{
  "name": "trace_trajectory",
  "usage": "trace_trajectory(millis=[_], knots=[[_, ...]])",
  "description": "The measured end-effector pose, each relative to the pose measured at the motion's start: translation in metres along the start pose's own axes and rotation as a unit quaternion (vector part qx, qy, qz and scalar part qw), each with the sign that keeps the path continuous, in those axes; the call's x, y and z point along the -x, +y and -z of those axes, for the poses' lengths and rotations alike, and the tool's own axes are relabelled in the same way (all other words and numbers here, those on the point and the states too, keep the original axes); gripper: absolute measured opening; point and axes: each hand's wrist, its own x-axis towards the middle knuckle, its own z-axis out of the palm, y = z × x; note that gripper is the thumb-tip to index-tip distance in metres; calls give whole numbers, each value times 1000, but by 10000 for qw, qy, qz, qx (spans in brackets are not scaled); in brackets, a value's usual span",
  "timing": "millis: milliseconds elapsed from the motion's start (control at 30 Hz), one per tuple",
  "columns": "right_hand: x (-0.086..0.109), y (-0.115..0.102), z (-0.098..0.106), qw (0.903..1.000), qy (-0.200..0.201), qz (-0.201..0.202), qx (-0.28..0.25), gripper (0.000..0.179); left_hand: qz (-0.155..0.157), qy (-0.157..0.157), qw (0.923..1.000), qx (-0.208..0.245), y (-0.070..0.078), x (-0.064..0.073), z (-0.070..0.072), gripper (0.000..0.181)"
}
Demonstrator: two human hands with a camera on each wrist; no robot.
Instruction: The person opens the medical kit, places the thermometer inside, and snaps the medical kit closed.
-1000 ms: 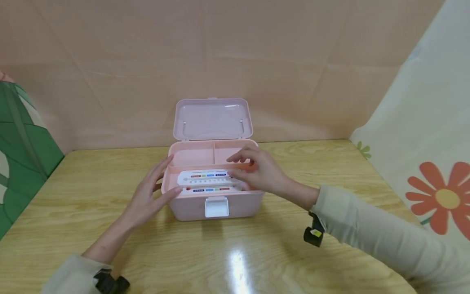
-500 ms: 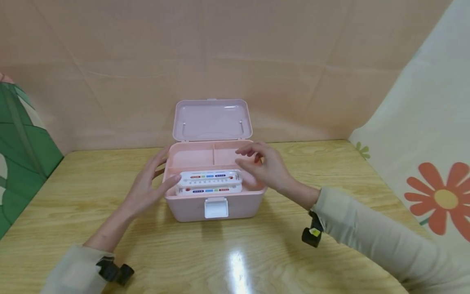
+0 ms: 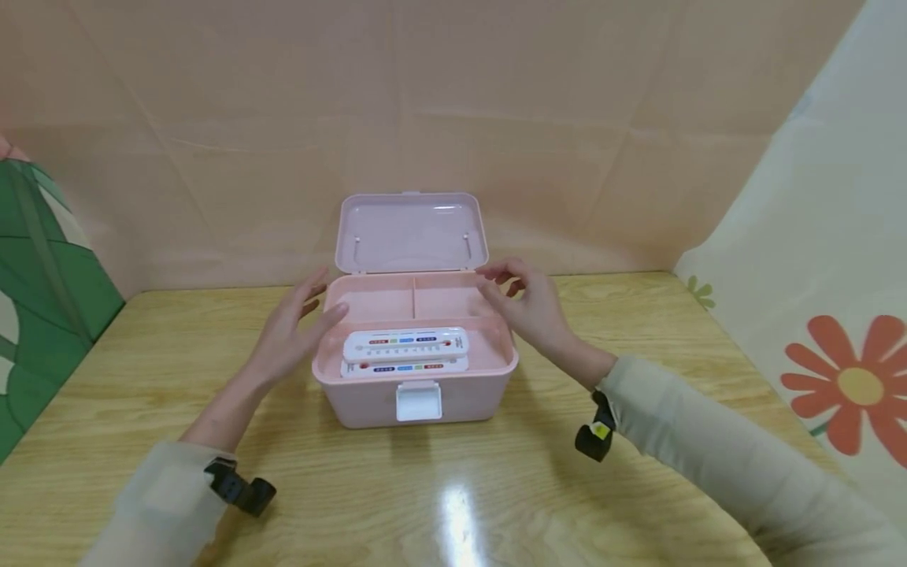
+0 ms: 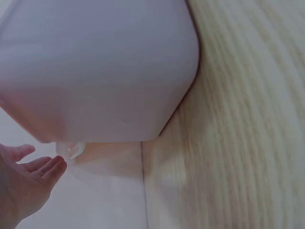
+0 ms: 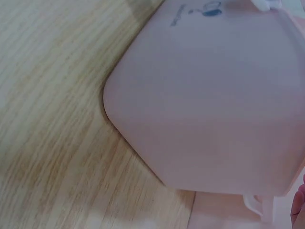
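A pink plastic storage box [image 3: 471, 400] stands on the table with its lid [image 3: 411, 232] raised at the back. In its front compartment lie two white thermometers [image 3: 406, 345] with coloured scales, one partly over the other. My left hand [image 3: 294, 327] is beside the box's upper left side, fingers extended; the left wrist view shows the same hand [image 4: 28, 183] past the box wall. By the back right rim is my right hand [image 3: 531, 311], fingers loosely bent and nothing in them. Whether either hand touches the box cannot be told.
A pink tray [image 3: 375, 299] with a divider fills the rear of the box. The white latch [image 3: 418, 402] hangs at the front. The wood-grain table [image 3: 354, 496] meets a beige cloth backdrop [image 3: 602, 157], with a flowered cloth [image 3: 801, 260] on the right.
My right hand has drawn back from the thermometers, moving right and away toward the back rim. My left hand has risen off the front left area, its thumb no longer near the thermometers.
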Motion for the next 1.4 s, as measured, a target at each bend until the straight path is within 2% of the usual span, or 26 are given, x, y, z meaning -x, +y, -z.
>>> trace_trajectory(millis=[233, 400, 500, 600, 767, 833, 933, 1100, 1233, 1400], knots=[[-11, 10, -1, 9992, 243, -308, -97, 23, 461, 103, 9981, 403, 0, -11, -1, 62], [-17, 15, -5, 9982, 376, -448, -121, 26, 714, 158, 9949, 693, -1, -18, -3, 65], [-22, 17, -9, 9972, 467, -538, -223, 30, 776, 159, 9932, 849, -1, -22, -4, 66], [-27, 17, -12, 9954, 488, -739, -351, 33, 779, 137, 9896, 1199, -1, -26, -5, 65], [-33, 19, -13, 9920, 309, -1134, -462, 40, 724, 121, 9825, 1712, -3, -32, -10, 61], [-35, 19, -12, 9903, 182, -1298, -461, 43, 773, 135, 9811, 1767, -3, -36, -12, 60], [-37, 20, -11, 9873, -21, -1515, -472, 45, 899, 200, 9779, 1876, -2, -41, -14, 59], [-44, 21, -14, 9805, -266, -1824, -675, 47, 1289, 383, 9703, 2012, 2, -45, -15, 56], [-50, 23, -16, 9761, -338, -1959, -876, 47, 1542, 647, 9666, 1944, 3, -48, -15, 52], [-56, 28, -17, 9704, -468, -2089, -1113, 44, 1712, 1041, 9637, 1766, -1, -54, -15, 44]])
